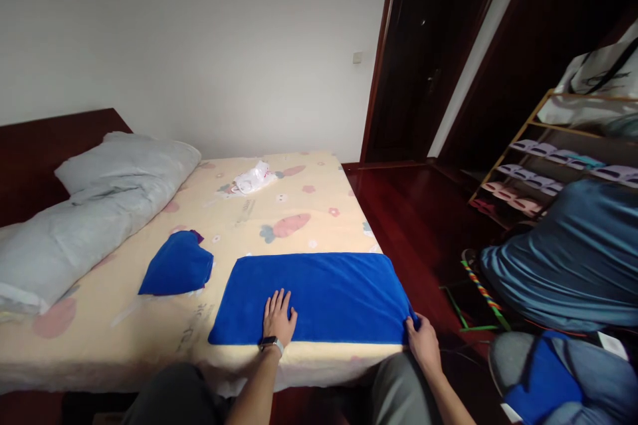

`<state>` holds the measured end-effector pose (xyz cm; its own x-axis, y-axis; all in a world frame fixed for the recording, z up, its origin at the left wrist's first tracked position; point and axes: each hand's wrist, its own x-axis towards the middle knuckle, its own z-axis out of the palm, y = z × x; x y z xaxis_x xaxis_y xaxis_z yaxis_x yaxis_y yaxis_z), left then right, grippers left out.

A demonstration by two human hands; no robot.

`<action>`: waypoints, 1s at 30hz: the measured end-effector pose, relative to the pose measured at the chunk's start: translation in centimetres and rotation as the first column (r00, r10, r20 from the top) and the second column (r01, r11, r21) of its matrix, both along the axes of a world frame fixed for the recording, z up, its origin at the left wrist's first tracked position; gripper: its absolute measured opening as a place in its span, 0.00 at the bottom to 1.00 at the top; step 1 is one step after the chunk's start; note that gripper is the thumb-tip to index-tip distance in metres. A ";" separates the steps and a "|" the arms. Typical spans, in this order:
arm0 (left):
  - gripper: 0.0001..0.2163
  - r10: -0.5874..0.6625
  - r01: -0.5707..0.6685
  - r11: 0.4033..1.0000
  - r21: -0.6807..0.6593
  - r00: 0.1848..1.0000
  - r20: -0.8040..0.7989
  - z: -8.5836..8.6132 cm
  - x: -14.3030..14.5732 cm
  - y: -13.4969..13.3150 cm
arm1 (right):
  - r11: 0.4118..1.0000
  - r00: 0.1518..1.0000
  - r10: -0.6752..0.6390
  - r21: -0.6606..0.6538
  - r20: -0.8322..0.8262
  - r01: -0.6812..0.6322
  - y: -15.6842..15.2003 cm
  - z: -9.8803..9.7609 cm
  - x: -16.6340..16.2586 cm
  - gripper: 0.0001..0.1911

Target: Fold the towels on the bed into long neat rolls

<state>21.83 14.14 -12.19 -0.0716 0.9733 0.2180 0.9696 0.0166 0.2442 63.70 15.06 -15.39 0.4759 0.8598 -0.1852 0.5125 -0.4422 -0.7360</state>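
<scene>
A blue towel point(329, 292) lies spread out on the near edge of the bed, with slight creases toward its right end. My left hand point(280, 319), a watch on its wrist, rests flat on the towel left of its middle, fingers stretched out. At the towel's near right corner, my right hand point(423, 342) pinches the edge between thumb and fingers. Farther left lies a folded blue cloth point(177, 265) with a bit of purple showing at its top; neither hand touches it.
The bed point(234, 226) has a carrot-patterned sheet. On it are a white plastic bag point(253, 178) and a grey quilt point(109, 192). To the right stand a slipper rack point(543, 123), a heap covered in blue-grey fabric point(558, 259), and another blue cloth point(545, 378) on grey fabric.
</scene>
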 end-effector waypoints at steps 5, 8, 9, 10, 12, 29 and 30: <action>0.25 -0.005 0.005 1.000 0.013 1.000 -0.004 -0.1 0.0 0.0 | 1.000 1.000 -0.013 -0.007 0.001 0.013 0.1 -0.3 0.0 0.40; 0.25 -0.013 0.012 1.000 0.023 1.000 0.008 -0.1 0.0 -0.3 | 1.000 1.000 -0.009 -0.008 0.010 0.009 0.0 -0.4 0.1 0.40; 0.25 -0.015 0.015 1.000 0.023 1.000 0.012 -0.1 0.0 -0.4 | 1.000 1.000 -0.009 -0.007 0.014 0.009 0.0 -0.3 0.1 0.40; 0.25 -0.014 0.014 1.000 0.021 1.000 0.017 -0.1 0.0 -0.4 | 1.000 1.000 -0.009 -0.004 0.018 0.009 0.0 -0.3 0.1 0.40; 0.25 -0.013 0.013 1.000 0.015 0.999 0.029 -0.1 0.0 -0.6 | 1.000 1.000 -0.011 0.005 0.022 0.010 -0.1 -0.1 0.0 0.39; 0.13 -0.130 0.113 0.992 0.064 0.848 0.513 3.6 9.0 -0.4 | 0.930 0.988 0.093 0.365 -0.122 -0.043 0.5 5.3 -6.5 0.26; 0.14 -0.108 0.137 0.991 0.007 0.748 0.654 3.8 10.9 -0.1 | 0.904 0.976 0.187 0.408 -0.113 -0.126 0.5 5.8 -8.2 0.23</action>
<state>32.76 14.07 -8.43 -0.0617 0.9902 0.1250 0.5695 -0.0679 0.8192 55.51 15.57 -9.59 0.3227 0.9376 0.1297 0.4246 -0.0209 -0.9052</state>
